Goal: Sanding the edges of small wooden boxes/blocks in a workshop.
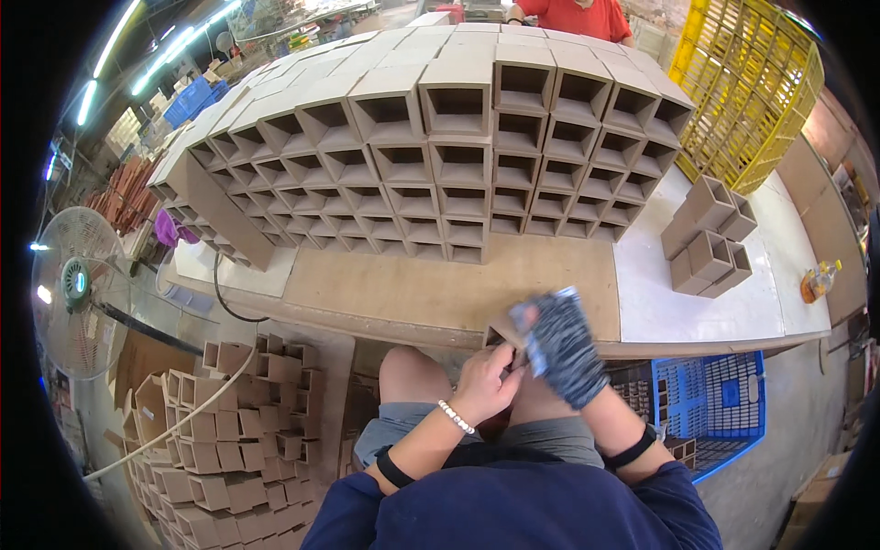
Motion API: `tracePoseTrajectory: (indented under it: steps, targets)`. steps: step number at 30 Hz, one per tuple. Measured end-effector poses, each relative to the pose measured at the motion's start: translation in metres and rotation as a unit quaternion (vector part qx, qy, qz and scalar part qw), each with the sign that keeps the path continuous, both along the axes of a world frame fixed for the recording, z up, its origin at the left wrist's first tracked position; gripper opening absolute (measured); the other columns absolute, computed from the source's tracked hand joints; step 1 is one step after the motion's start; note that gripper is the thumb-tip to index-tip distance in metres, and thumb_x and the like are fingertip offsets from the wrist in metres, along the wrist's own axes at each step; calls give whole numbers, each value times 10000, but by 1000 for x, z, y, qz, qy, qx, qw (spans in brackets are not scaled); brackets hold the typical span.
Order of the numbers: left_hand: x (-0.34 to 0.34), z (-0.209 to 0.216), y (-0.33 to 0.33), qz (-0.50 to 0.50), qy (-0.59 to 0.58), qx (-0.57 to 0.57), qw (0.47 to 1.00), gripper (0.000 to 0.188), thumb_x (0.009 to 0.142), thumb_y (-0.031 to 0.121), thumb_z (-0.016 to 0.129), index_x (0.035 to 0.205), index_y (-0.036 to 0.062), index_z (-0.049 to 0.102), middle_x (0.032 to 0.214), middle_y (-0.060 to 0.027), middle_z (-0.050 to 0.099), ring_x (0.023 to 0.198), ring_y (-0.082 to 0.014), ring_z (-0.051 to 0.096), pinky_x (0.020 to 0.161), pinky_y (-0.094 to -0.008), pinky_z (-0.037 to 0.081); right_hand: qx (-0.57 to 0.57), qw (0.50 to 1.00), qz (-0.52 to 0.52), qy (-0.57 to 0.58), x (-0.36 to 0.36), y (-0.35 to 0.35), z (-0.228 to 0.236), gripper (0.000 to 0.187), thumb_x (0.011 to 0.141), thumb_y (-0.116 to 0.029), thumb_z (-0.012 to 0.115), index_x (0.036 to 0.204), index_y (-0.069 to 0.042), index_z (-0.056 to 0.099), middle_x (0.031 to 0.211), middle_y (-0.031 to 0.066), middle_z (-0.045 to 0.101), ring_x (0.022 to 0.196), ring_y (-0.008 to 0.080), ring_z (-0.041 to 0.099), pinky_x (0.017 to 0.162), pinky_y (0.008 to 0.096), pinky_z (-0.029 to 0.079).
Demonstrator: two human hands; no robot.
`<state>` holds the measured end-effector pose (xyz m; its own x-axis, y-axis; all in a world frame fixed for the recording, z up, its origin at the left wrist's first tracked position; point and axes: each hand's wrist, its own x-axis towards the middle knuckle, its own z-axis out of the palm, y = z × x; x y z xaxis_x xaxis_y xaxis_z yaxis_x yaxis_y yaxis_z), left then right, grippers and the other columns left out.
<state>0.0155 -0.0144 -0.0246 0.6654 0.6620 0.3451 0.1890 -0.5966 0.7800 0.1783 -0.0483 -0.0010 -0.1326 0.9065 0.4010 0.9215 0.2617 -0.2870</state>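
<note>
Just off the table's front edge, above my lap, my left hand (pixel 489 383) is bare and closed around a small square brown box tube (pixel 500 332), partly hidden by my hands. A bead bracelet is on that wrist. My right hand (pixel 566 353), in a grey mottled knit glove, is beside the tube and slightly blurred. Pale blue edges show along the glove's fingers; what it grips there I cannot make out. Ahead of both hands, a wall of stacked square open-ended box tubes (pixel 458 151) stands on the table (pixel 394 291).
Several loose tubes (pixel 708 234) stand at right, near a yellow crate (pixel 733 101) and a bottle (pixel 819 280). A blue basket (pixel 706 412) is below the table. At left are a heap of tubes (pixel 234 431) and a fan (pixel 78 275). A person in red (pixel 577 18) is beyond the stack.
</note>
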Motion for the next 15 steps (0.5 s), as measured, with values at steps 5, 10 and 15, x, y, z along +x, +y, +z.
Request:
tracePoseTrajectory:
  steps: [5,10,15]
  targets:
    - [4,5,-6,-19,-286,-393,874,313,833,129,567,1089,-16,462,1008,-62,572,950,-127,527,793,-252,409,68,967,-225,-97,74,-2,-29,582,727,-33,489,1292,-36,351,1321,158,365,1197,318,364,1015,415,259]
    - [3,7,3,80,-211,-305,925,211,844,153,549,981,-6,526,796,-53,594,719,-148,556,614,-295,431,120,943,-269,157,58,-10,8,725,628,58,510,1309,55,262,1329,217,324,1227,352,323,1032,366,256]
    - [8,3,3,86,-58,5,995,238,754,92,563,958,-21,514,743,-171,563,697,-351,534,601,-387,432,160,984,-78,35,20,-3,37,560,698,12,488,1242,34,361,1292,213,362,1178,361,372,990,399,306]
